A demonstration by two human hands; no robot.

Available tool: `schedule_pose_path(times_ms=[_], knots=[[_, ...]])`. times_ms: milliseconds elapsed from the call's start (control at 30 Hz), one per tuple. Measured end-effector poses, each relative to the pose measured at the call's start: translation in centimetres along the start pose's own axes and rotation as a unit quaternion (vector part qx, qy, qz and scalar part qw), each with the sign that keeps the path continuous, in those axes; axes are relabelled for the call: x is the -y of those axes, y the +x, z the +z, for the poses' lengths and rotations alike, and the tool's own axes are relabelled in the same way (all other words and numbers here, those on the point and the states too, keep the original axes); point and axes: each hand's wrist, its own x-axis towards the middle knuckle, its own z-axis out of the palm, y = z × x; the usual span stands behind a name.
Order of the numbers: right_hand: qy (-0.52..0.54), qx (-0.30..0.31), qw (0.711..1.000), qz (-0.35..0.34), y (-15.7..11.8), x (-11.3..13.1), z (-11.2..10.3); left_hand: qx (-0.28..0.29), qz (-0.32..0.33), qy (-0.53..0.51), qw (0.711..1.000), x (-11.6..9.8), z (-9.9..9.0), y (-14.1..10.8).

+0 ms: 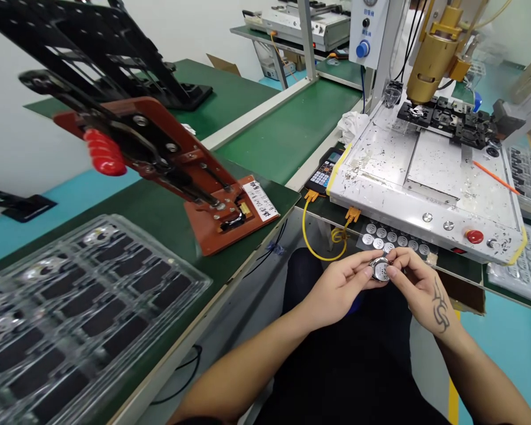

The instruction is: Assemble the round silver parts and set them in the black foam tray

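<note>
Above my lap, a small round silver watch case [380,271] with a pale, printed round face is held between both hands. My left hand [338,289] pinches its left side, with the thumb on the near edge. On the opposite side my right hand [418,289] grips the rim between thumb and fingers. Part of the case is hidden behind the fingertips. Just beyond the hands, a sheet of round silver stickers [392,237] lies at the bench edge under the white machine's front.
A red-handled toggle press [230,233] stands on the left bench, beside a clear plastic tray [194,280] of parts. On the right is a white dispensing machine [380,171] with a gold head [433,59], a keypad controller [325,171] and a yellow cable [305,230].
</note>
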Motion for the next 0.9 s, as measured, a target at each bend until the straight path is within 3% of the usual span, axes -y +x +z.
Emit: schedule_pose_path(times_ms=[467,733,900], knots=[[-0.026,-0.027,0.999,-0.02,-0.3,-0.3,0.3,-0.015,0.008,0.055,0.998,0.4,0.7,-0.3],[-0.124,-0.079,0.986,-0.078,-0.1,-1.1,0.5,-0.037,0.091,0.224,0.97,1.5,0.4,-0.4],[-0.142,0.013,0.983,-0.12,0.5,-1.4,0.0,-0.004,0.094,0.321,0.942,0.1,-0.3,-0.4]])
